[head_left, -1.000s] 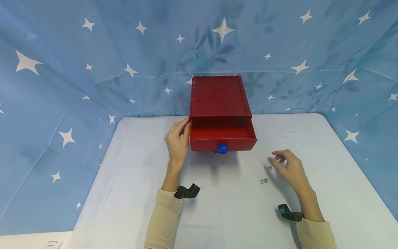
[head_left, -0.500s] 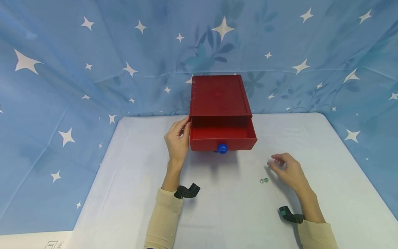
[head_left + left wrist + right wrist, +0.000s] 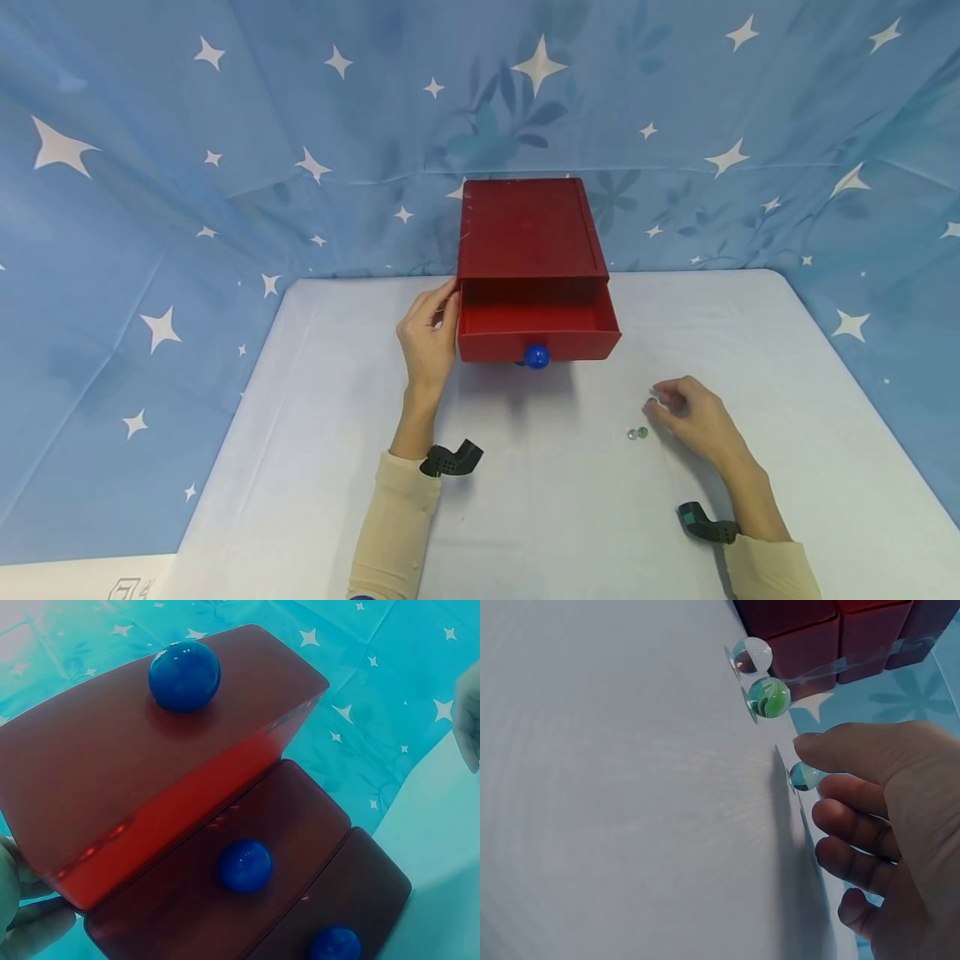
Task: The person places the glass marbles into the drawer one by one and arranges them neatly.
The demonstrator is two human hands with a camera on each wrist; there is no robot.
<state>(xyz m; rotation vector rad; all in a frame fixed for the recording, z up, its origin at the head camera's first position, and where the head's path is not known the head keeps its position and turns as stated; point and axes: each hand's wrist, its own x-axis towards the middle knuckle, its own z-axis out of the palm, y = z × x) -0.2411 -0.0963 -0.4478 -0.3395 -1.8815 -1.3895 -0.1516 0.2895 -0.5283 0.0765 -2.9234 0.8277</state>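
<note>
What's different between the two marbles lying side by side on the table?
In the right wrist view, the clear marble looks colourless and see-through, while the green marble has green swirls inside. The green marble lies nearer the right hand; the clear marble lies nearer the red drawer box. Both are small, round, glassy, and rest untouched on the white table.

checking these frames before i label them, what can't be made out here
- Head view: the back of the open drawer, hidden under the red cabinet.
- Head view: the marble at the right hand, too small to tell if pinched.
- Left wrist view: the left hand, cut off by the frame edge; its grip is unclear.
- Right wrist view: the cabinet, cut off at the top.
</note>
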